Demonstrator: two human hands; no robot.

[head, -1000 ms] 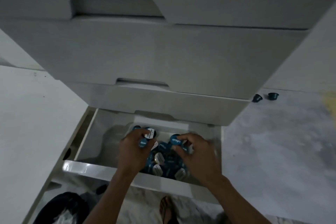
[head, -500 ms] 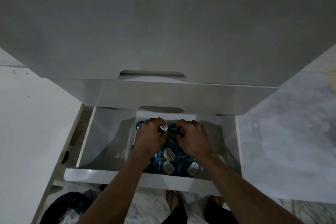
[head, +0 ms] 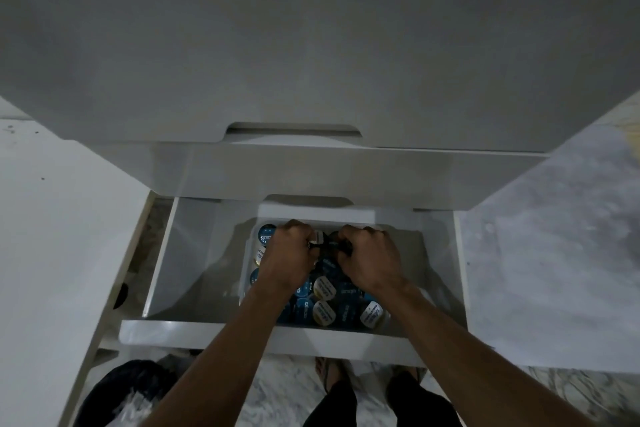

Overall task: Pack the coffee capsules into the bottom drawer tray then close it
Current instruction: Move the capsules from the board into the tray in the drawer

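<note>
Both hands, left (head: 289, 255) and right (head: 369, 258), grip dark capsules (head: 323, 291) in the tray (head: 249, 253), fingertips hidden.

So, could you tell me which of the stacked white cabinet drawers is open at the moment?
The bottom drawer, pulled out towards the person with the blue and pale-lidded coffee capsules inside; the drawers above it are pushed in.

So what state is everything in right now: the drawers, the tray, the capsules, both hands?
White bottom drawer: pulled open.
White drawer above it: closed.
Clear plastic tray inside the drawer: partly filled.
Blue and pale-lidded coffee capsules: lying in the tray, lids up.
Left hand: curled around capsules at the tray's far end.
Right hand: curled there too, gripping a dark capsule.
</note>
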